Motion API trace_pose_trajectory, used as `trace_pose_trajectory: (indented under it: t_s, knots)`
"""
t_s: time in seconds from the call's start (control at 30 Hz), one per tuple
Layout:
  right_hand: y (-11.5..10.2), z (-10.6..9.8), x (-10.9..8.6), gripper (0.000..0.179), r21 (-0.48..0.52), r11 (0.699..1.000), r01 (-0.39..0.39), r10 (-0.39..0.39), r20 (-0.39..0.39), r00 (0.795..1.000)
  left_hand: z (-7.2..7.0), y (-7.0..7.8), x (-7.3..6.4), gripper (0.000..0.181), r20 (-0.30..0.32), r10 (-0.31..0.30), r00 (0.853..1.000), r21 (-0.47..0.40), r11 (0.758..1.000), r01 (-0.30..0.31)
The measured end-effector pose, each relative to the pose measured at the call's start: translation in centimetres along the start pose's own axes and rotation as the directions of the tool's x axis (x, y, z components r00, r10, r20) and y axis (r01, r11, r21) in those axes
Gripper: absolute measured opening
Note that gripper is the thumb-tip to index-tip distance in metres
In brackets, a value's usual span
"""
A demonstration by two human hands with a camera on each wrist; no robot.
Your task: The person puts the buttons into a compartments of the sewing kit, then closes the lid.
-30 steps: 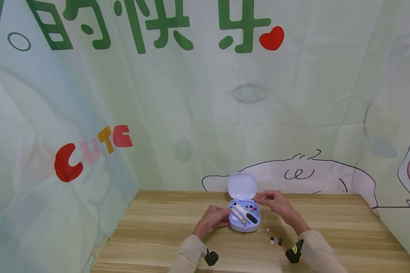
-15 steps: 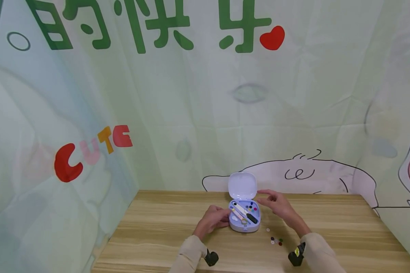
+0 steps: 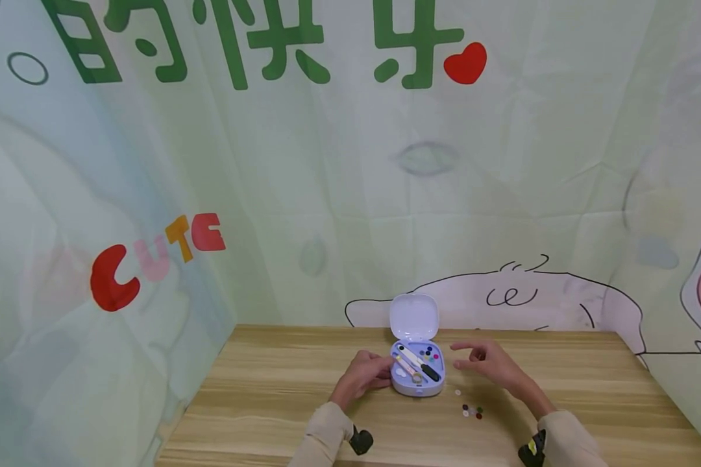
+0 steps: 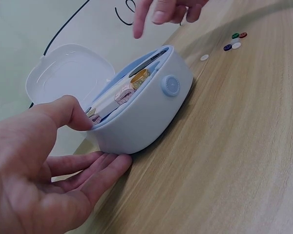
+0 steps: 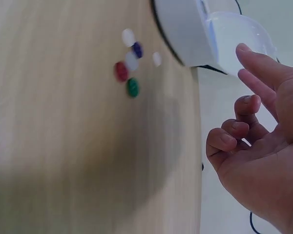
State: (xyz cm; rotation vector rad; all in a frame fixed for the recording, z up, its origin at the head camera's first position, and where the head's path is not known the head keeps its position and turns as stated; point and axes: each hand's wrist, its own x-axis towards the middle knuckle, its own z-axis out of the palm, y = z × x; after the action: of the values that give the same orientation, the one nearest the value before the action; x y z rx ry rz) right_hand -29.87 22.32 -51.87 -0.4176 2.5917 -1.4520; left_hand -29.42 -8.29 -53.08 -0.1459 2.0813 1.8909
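Note:
A lavender sewing box (image 3: pixel 418 391) stands on the table, its lid (image 3: pixel 414 316) raised at the back. My left hand (image 3: pixel 366 371) grips its left side; the left wrist view shows the thumb on the rim and the fingers low against the wall. Inside lie a long white tool with a dark end (image 3: pixel 430 373), a gold thimble (image 4: pixel 139 78) and several small colored buttons (image 3: pixel 436 357). Right of the box, my right hand (image 3: pixel 494 364) hovers with nothing in it. Its index finger and thumb are apart, the other fingers loosely bent.
Several loose buttons, among them a green button (image 5: pixel 133 87) and a red button (image 5: pixel 121 71), lie on the wooden table (image 3: pixel 280 389) front right of the box. A lone white button (image 4: pixel 204 57) sits nearer to it. A printed cloth (image 3: pixel 304 194) hangs behind the table.
My right hand has drawn back from the box's rear right corner, to the right and toward me, its finger and thumb parting. A dark button now shows among those inside. My left hand stays put.

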Motion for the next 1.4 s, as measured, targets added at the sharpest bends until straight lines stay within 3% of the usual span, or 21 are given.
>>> trace_pose_trajectory:
  t_s: [0.2,0.43,0.67,1.0,1.4]
  knots:
    - [1.3,0.3,-1.3,0.035,-0.079,0.994,0.077,-0.071,0.084,0.994,-0.1,-0.1,0.1,0.024,0.009,0.005,1.000,-0.011,1.000,-0.005]
    - [2.3,1.0,-2.0,0.027,-0.151,0.964,0.220,-0.197,0.156,0.968,-0.1,-0.3,0.3,0.023,0.013,0.009,1.000,-0.011,1.000,-0.009]
    - [2.5,1.5,-2.3,0.017,-0.126,0.972,0.196,-0.169,0.198,0.966,-0.1,-0.4,0.4,0.024,0.013,0.003,1.000,-0.005,1.000,-0.003]
    - [2.0,2.0,-2.1,0.004,-0.179,0.963,0.199,-0.168,0.177,0.970,-0.1,-0.2,0.2,0.022,0.006,0.005,1.000,0.000,1.000,-0.005]
    - [1.6,1.9,-2.0,0.007,-0.192,0.956,0.220,-0.198,0.130,0.972,-0.1,-0.3,0.3,0.023,0.012,0.009,1.000,-0.014,1.000,-0.009]
